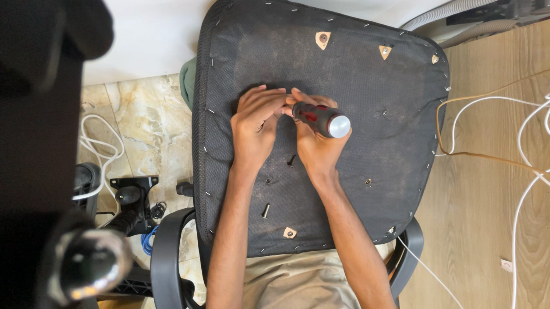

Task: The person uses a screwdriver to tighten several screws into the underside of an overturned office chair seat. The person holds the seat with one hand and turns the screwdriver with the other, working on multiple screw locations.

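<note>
An upturned black fabric-covered chair seat (357,78) is laid across the lap, its underside facing up. Loose dark screws (266,210) are seen lying on it, so fastening appears unfinished. A red-and-black screwdriver with a silver cap (320,118) is gripped in the right hand (316,144), butt pointing lower right, tip upper left, where it is pinched by the left hand (257,126).
</note>
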